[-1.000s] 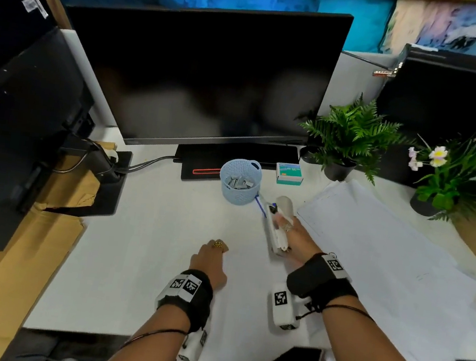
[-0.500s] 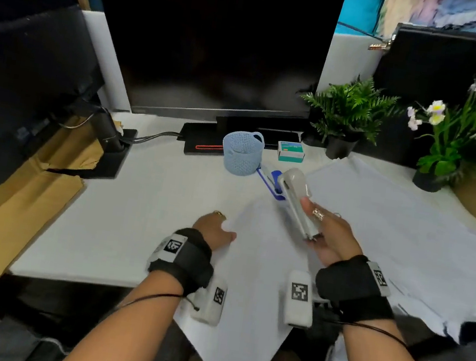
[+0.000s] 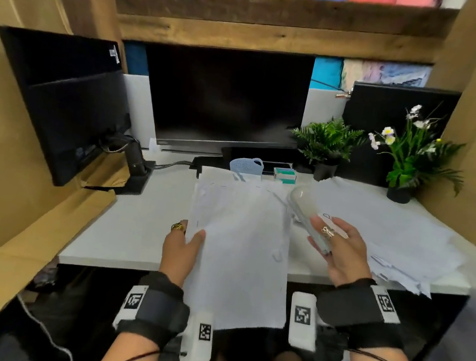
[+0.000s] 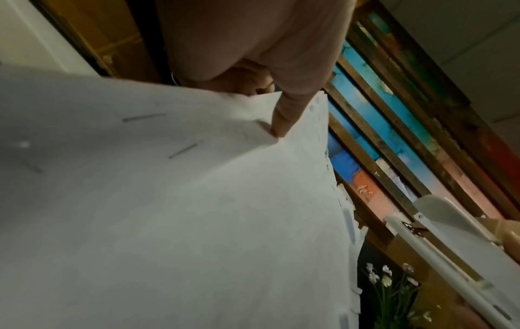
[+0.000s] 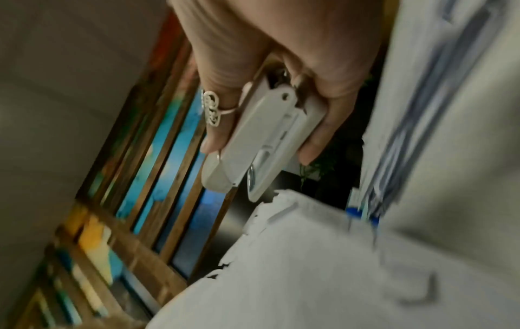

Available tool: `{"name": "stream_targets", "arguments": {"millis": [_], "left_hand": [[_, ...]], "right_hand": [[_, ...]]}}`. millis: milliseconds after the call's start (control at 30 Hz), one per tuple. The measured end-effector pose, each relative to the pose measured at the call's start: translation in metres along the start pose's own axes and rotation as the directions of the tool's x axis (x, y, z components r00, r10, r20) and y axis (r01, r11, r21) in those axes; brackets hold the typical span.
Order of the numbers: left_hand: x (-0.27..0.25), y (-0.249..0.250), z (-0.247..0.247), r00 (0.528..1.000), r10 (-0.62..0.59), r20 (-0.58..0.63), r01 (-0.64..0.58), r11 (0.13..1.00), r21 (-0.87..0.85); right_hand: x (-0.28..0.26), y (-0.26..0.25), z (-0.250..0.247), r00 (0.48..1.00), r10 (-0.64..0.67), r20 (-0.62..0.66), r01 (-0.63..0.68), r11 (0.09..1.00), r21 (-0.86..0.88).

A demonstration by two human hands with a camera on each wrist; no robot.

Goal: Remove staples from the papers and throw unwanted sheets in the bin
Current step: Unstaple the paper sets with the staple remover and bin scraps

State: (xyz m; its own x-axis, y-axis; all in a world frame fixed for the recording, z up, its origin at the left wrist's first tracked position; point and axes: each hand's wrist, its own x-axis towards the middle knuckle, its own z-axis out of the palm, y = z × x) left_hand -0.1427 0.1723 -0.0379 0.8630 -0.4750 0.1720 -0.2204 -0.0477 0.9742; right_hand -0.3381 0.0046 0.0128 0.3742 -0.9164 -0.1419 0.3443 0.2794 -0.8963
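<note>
The white sheet of paper (image 3: 239,253) is held up over the near edge of the white desk (image 3: 133,227); it is long and a bit bent, and its far edge looks torn and bumpy; thin grey staples (image 4: 145,117) sit in it in the left wrist view; the left hand (image 3: 181,247) holds the sheet at its left side, with the thumb on top and the other fingers under it, so they pinch the paper; a gold ring is on that hand. To the right, the right hand (image 3: 339,254) holds a pale grey stapler-shaped tool (image 3: 307,216); its fingers (image 5: 222,124) are curled tight round the tool, with the thumb on the other side; the tool points away, up and to the left. Farther right, a messy pile of white papers (image 3: 399,232) lies on the desk. At the far side stand a small light-blue basket (image 3: 246,165), a little green and white box (image 3: 285,175), a black screen (image 3: 226,100) and two green plants in dark pots (image 3: 329,144).
</note>
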Motion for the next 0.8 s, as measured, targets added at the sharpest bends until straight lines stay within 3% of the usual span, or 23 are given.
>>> {"name": "stream_targets", "arguments": {"millis": [100, 233, 300, 367, 433, 500, 600, 700, 800], "left_hand": [[-0.001, 0.005, -0.004, 0.999, 0.035, -0.031, -0.036, 0.999, -0.021], [0.008, 0.003, -0.006, 0.999, 0.037, 0.003, -0.037, 0.998, 0.054], [0.013, -0.002, -0.008, 0.999, 0.052, 0.015, -0.054, 0.993, 0.105], [0.019, -0.005, -0.01, 0.996, 0.074, 0.052, -0.083, 0.975, 0.206], [0.025, -0.006, -0.012, 0.985, 0.105, 0.138, -0.154, 0.896, 0.417], [0.03, -0.004, -0.013, 0.966, 0.086, 0.243, -0.216, 0.784, 0.582], [0.037, -0.001, -0.011, 0.929, 0.033, 0.367, -0.286, 0.695, 0.66], [0.042, -0.002, -0.01, 0.906, 0.004, 0.423, -0.294, 0.726, 0.622], [0.045, -0.002, -0.01, 0.901, 0.025, 0.433, -0.272, 0.81, 0.519]], "right_hand": [[-0.002, 0.001, 0.004, 0.999, -0.027, -0.039, 0.027, 1.0, -0.014], [0.0, 0.006, 0.014, 0.991, 0.127, 0.035, -0.131, 0.938, 0.321], [0.003, 0.007, 0.02, 0.987, 0.139, 0.081, -0.16, 0.883, 0.442], [0.006, 0.009, 0.027, 0.989, 0.118, 0.087, -0.147, 0.838, 0.526], [0.008, 0.013, 0.038, 0.991, 0.106, 0.083, -0.134, 0.843, 0.52], [0.009, 0.019, 0.052, 0.988, 0.135, 0.08, -0.157, 0.897, 0.413], [0.009, 0.031, 0.078, 0.988, 0.13, 0.084, -0.139, 0.985, 0.102], [0.013, 0.046, 0.099, 0.979, 0.021, 0.204, 0.035, 0.962, -0.27], [0.01, 0.06, 0.115, 0.908, 0.033, 0.418, 0.219, 0.812, -0.54]]}}
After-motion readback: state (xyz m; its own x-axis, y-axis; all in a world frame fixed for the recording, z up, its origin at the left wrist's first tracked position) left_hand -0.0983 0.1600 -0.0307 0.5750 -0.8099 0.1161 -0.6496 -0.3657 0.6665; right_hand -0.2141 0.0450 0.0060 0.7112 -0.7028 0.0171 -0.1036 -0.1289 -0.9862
